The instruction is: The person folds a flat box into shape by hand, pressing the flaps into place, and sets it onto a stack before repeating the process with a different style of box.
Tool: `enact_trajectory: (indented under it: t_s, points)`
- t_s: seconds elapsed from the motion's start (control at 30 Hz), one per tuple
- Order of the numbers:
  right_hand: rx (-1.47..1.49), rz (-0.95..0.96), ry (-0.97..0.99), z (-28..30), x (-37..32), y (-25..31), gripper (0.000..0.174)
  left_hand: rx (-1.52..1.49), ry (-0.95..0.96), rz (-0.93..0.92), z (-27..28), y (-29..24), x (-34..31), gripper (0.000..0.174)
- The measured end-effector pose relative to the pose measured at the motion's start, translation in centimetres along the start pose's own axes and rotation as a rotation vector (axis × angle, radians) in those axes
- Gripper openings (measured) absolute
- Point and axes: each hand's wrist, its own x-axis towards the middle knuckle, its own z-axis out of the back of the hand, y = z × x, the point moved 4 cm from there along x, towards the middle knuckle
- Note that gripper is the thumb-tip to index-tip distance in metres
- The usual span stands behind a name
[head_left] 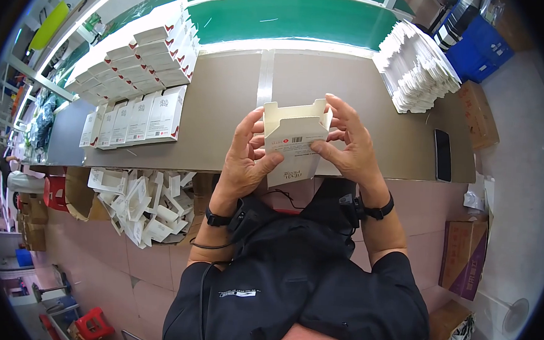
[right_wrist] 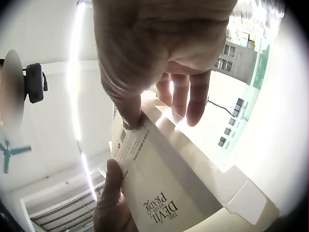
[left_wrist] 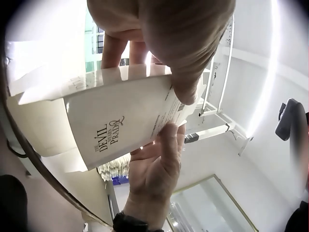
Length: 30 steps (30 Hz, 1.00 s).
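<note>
Both hands hold a small white cardboard box (head_left: 293,147) in front of the body, at the table's front edge. Its end facing away from the body is open, with flaps standing up. Printed on the broad face is "The Devil Wears Prada" (left_wrist: 110,134), seen in both wrist views. My left hand (head_left: 245,161) grips the left side, thumb on the printed face and fingers behind. On the right side, my right hand (head_left: 353,151) grips it the same way, its thumb (right_wrist: 129,113) near the small print. The box's lower end is open too, with flaps, in the wrist views.
Finished-looking white boxes (head_left: 145,53) are stacked at the table's left, with a row of boxes (head_left: 139,118) before them. Flat cartons (head_left: 415,66) pile up at the right, near a phone (head_left: 442,155). Below the table, a carton holds white cardboard pieces (head_left: 145,206).
</note>
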Motion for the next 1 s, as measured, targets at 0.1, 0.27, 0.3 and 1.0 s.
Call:
enact_trajectory:
  t_s: [0.1,0.27,0.3,1.0]
  points:
    - [-0.024,-0.005,0.035,0.2,-0.1,-0.1,0.076,0.032,0.064,0.0,0.1,-0.1,-0.1,0.09]
    - [0.053,0.016,0.058,0.2,-0.1,0.1,0.068,0.054,0.119,-0.043,0.2,-0.4,-0.2,0.084]
    - [0.056,0.024,0.06,0.2,-0.2,0.1,0.065,0.013,0.132,-0.007,0.3,-0.2,-0.2,0.082]
    - [0.098,0.031,-0.049,-0.3,-0.1,0.1,0.047,-0.193,0.07,0.002,0.2,-0.1,-0.4,0.064]
